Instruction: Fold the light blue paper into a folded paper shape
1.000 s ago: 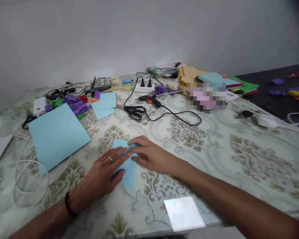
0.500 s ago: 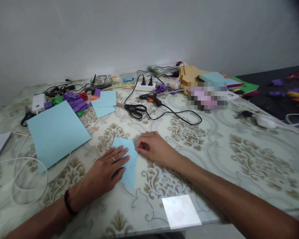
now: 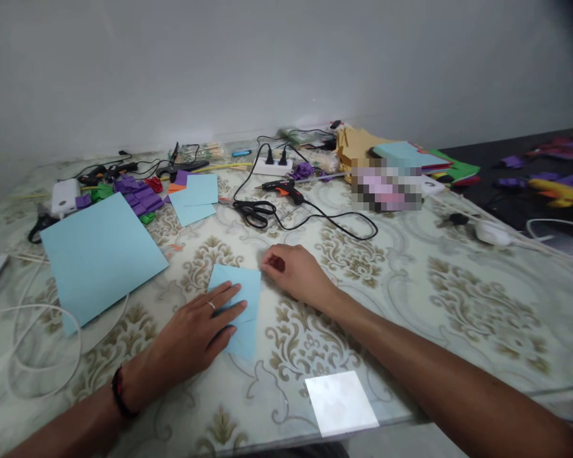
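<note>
A small folded sheet of light blue paper (image 3: 249, 296) lies on the patterned table cover in front of me. My left hand (image 3: 203, 324) is spread flat over its left and middle part, pressing it down, fingers apart. My right hand (image 3: 296, 273) is closed in a pinch at the sheet's upper right corner; the fingertips meet the corner there. Creases cross the paper, and part of it is hidden under my left fingers. Left of my hands rests a larger light blue sheet (image 3: 102, 254).
Further back are a black glue gun (image 3: 284, 189) with its looped cord, scissors (image 3: 254, 213), a white power strip (image 3: 272, 166), small blue squares (image 3: 200, 191) and purple paper pieces (image 3: 138, 196). A white square (image 3: 341, 402) lies at the front edge. White cable (image 3: 79, 343) loops at left.
My right hand has moved slightly up along the paper's right edge to its corner, which now lies out square. My left hand stays on the paper. The view has shifted slightly.
</note>
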The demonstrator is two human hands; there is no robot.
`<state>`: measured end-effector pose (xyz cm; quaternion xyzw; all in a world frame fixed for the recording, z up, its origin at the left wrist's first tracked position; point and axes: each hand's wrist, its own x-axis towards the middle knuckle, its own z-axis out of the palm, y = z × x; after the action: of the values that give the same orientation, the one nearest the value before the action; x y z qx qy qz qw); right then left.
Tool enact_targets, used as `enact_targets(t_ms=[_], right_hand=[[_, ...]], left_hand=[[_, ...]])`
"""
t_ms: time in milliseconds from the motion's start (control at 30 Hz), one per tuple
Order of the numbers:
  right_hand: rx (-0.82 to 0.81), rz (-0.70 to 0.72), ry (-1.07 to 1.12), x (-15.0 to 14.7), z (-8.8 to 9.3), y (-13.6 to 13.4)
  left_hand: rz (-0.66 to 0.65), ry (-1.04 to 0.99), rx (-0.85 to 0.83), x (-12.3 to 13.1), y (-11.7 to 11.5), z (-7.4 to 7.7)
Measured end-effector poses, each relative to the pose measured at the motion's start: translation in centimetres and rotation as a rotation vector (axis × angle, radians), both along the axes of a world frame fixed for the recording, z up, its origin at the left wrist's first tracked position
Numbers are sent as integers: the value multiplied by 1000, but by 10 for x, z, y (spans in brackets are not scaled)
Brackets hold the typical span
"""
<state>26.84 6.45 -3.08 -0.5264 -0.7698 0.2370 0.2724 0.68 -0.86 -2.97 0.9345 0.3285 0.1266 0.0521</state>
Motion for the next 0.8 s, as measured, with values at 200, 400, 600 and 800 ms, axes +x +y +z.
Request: enact_targets(t_ms=[200, 400, 600, 800], right_hand=[[-26, 32, 9, -1, 0, 1], [-15, -17, 29, -1, -1, 4], [-52, 218, 71, 2, 15, -13], [18, 448, 35, -3, 14, -33]], left_hand=[[0, -19, -18, 0, 0, -1], [-3, -1, 6, 1, 0, 1], [75, 48, 11, 5, -8, 7], [174, 89, 46, 9, -17, 10]])
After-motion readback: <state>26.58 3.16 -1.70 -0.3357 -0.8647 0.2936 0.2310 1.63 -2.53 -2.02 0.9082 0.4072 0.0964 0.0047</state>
